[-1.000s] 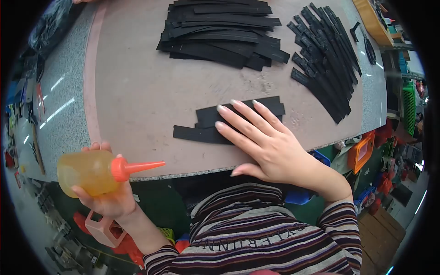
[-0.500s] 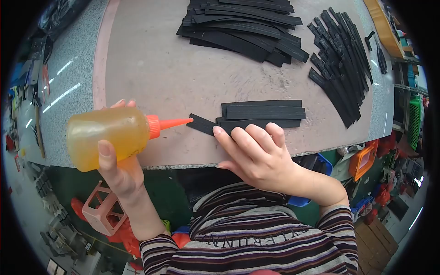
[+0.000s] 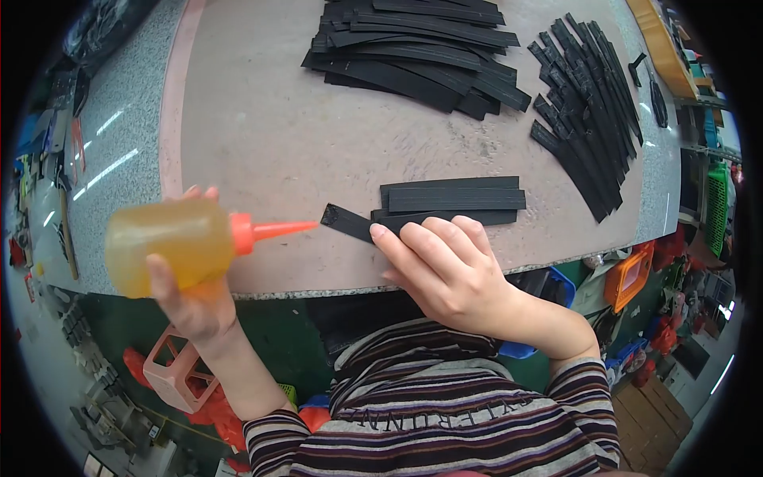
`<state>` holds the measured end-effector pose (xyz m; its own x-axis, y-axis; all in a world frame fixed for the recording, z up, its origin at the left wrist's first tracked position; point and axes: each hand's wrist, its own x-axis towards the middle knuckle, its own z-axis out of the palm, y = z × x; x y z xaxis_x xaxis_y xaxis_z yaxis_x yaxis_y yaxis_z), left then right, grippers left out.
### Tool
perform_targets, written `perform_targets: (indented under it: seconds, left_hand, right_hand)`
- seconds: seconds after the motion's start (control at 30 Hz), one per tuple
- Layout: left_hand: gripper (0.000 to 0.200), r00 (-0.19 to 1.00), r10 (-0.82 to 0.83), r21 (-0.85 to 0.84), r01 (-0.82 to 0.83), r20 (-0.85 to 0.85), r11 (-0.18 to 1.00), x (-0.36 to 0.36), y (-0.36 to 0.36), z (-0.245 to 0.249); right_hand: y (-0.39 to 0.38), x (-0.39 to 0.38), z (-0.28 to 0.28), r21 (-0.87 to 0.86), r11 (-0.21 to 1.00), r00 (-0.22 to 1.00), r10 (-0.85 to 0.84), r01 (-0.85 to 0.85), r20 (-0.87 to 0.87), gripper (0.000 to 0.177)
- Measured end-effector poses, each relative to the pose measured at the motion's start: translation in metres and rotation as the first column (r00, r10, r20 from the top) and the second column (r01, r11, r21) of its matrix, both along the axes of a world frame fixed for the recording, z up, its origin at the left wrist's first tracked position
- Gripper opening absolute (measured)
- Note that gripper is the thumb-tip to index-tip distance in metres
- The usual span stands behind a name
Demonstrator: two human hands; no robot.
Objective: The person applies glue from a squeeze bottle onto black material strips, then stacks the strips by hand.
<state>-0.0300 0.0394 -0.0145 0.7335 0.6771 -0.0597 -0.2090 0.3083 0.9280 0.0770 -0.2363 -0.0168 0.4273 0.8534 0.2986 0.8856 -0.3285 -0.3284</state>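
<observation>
My left hand (image 3: 191,298) is wrapped round a clear bottle (image 3: 171,245) of yellow liquid, tipped on its side. Its red nozzle (image 3: 278,230) points right, with the tip just left of a black strip (image 3: 343,220). A dark, wet-looking patch shows on that strip's left end. My right hand (image 3: 449,266) presses the strip's right part with the index fingertip, the other fingers curled. Just above this hand lie several short black strips (image 3: 453,199), overlapping.
A large pile of black strips (image 3: 413,56) lies at the table's far side, and a fanned pile (image 3: 588,111) at the right. The table's near edge (image 3: 318,292) runs below my hands. A pink stool (image 3: 179,370) stands lower left.
My left hand and the bottle have moved left and slightly down, so the nozzle tip has come off the strip's end. My right hand has barely moved.
</observation>
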Motion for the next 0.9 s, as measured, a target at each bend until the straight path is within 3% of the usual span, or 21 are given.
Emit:
perform_targets:
  seconds: [0.07, 0.13, 0.2, 0.37, 0.47, 0.5, 0.53, 0.57, 0.6, 0.67, 0.73, 0.77, 0.87, 0.9]
  left_hand:
    - [0.073, 0.966, 0.018, -0.301, 0.063, 0.259, 0.952, -0.012, 0.015, 0.002]
    - [0.078, 0.974, 0.073, -0.139, -0.043, 0.213, 0.989, -0.02, 0.026, 0.008]
    - [0.079, 0.973, 0.122, -0.108, -0.102, 0.195, 0.989, -0.013, 0.021, 0.01]
    - [0.077, 0.989, 0.099, -0.157, -0.081, 0.113, 0.984, 0.001, 0.01, 0.007]
    - [0.077, 0.986, 0.087, -0.152, -0.066, 0.14, 0.986, -0.005, 0.016, 0.008]
    - [0.077, 0.987, 0.071, -0.15, -0.049, 0.145, 0.987, -0.01, 0.022, 0.009]
    - [0.077, 0.987, 0.059, -0.15, -0.037, 0.148, 0.988, -0.017, 0.029, 0.009]
    - [0.077, 0.987, 0.049, -0.149, -0.026, 0.152, 0.989, -0.02, 0.032, 0.01]
    - [0.078, 0.988, 0.07, -0.144, -0.05, 0.14, 0.988, -0.019, 0.031, 0.01]
    - [0.08, 0.986, 0.118, -0.131, -0.103, 0.119, 0.986, -0.017, 0.028, 0.01]
    - [0.081, 0.989, 0.049, -0.164, -0.026, 0.137, 0.986, -0.015, 0.029, 0.007]
    - [0.082, 0.989, 0.019, -0.176, 0.007, 0.146, 0.984, -0.01, 0.026, 0.008]
    - [0.082, 0.988, 0.059, -0.133, -0.04, 0.146, 0.99, -0.006, 0.012, 0.013]
    - [0.08, 0.984, -0.007, -0.152, 0.035, 0.18, 0.988, -0.009, 0.014, 0.012]
  right_hand:
    - [-0.007, 0.004, 0.005, 0.026, 0.998, 0.993, -0.054, 0.057, -0.107, 0.042]
    - [-0.012, 0.009, 0.022, -0.016, 0.982, 0.952, -0.186, 0.188, -0.241, 0.036]
    - [-0.013, 0.01, 0.015, -0.008, 0.974, 0.901, -0.213, 0.227, -0.378, 0.025]
    - [-0.014, 0.007, 0.008, 0.159, 0.961, 0.915, -0.155, 0.227, -0.372, 0.022]
    - [-0.053, 0.025, 0.031, 0.168, 0.947, 0.715, -0.085, 0.275, -0.694, 0.017]
    - [-0.073, 0.037, 0.045, 0.183, 0.889, 0.632, -0.142, 0.42, -0.762, 0.013]
    - [-0.101, 0.048, 0.048, 0.158, 0.79, 0.438, -0.151, 0.592, -0.886, 0.013]
    - [-0.125, 0.06, 0.055, 0.144, 0.638, 0.333, -0.188, 0.757, -0.924, 0.011]
    - [-0.154, 0.072, 0.051, 0.179, 0.555, 0.383, -0.276, 0.812, -0.881, 0.012]
    - [-0.194, 0.086, 0.044, 0.079, 0.496, 0.283, -0.351, 0.865, -0.892, 0.014]
    - [-0.204, 0.088, 0.026, -0.008, 0.541, 0.462, -0.726, 0.841, -0.509, 0.015]
    - [-0.202, 0.089, 0.021, -0.056, 0.549, 0.521, -0.816, 0.834, -0.249, 0.017]
    - [-0.174, 0.079, 0.023, 0.165, 0.534, 0.545, -0.838, 0.829, -0.03, 0.02]
    - [-0.159, 0.073, 0.026, 0.198, 0.574, 0.589, -0.808, 0.795, -0.022, 0.023]
